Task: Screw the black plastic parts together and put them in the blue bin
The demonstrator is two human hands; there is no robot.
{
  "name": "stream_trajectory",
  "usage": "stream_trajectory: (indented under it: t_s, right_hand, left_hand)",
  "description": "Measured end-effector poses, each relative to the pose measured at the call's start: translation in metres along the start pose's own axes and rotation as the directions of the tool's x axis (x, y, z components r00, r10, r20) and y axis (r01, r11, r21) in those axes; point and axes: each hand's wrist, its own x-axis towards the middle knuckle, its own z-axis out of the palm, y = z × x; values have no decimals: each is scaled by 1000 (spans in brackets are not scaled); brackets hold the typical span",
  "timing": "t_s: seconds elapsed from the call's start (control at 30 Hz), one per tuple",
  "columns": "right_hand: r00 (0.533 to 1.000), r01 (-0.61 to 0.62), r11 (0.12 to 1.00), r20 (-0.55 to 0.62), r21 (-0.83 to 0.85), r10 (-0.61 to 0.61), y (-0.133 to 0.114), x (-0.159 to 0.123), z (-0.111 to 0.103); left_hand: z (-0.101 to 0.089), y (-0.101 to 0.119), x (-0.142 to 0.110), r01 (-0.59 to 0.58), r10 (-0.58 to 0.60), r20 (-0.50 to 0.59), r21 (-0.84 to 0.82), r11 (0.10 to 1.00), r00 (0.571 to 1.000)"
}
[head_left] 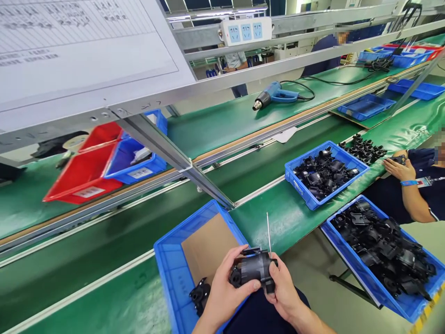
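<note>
My left hand (pixel 224 290) is closed around one side of a black cylindrical plastic housing (pixel 252 269), which has a round port at its left end. My right hand (pixel 283 287) grips the other end, thumb on top. A thin metal rod (pixel 269 234) points upward beside the right thumb; its lower end is hidden, so I cannot tell whether it is a tool held in that hand. Below and left of the hands, a blue bin (pixel 167 264) lined with cardboard (pixel 206 243) holds another black part (pixel 200 294), partly covered by my left arm.
Blue bins of black parts stand ahead (pixel 302 195) and at right (pixel 378 301), with a loose pile (pixel 363 148) beyond. A co-worker's hands (pixel 399 167) hold a part. A heat gun (pixel 278 94) lies on the upper shelf, near a metal post (pixel 163 144) and red bin (pixel 79 174).
</note>
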Motion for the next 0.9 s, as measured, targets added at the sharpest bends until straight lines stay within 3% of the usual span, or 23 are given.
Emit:
stream_trajectory:
  t_s: [0.4,0.5,0.63,0.73,0.9]
  right_hand:
    - [998,-52,998,-43,-46,50,-3,-15,2]
    - [988,155,984,-5,-83,-156,1,-17,1]
    - [890,446,880,188,-162,-416,11,-19,-2]
    - [841,520,828,298,-211,-452,17,-20,-5]
    - [909,404,879,218,-253,-355,18,-21,-10]
  left_hand:
    - [4,8,-7,121,-115,45,-137,983,992]
    - [2,7,-11,173,-148,118,-242,955,982]
    - [4,7,-18,291,-145,300,-533,795,943]
    - [7,9,-22,216,-115,216,-536,816,970]
    - [4,13,-25,149,-125,90,-346,926,988]
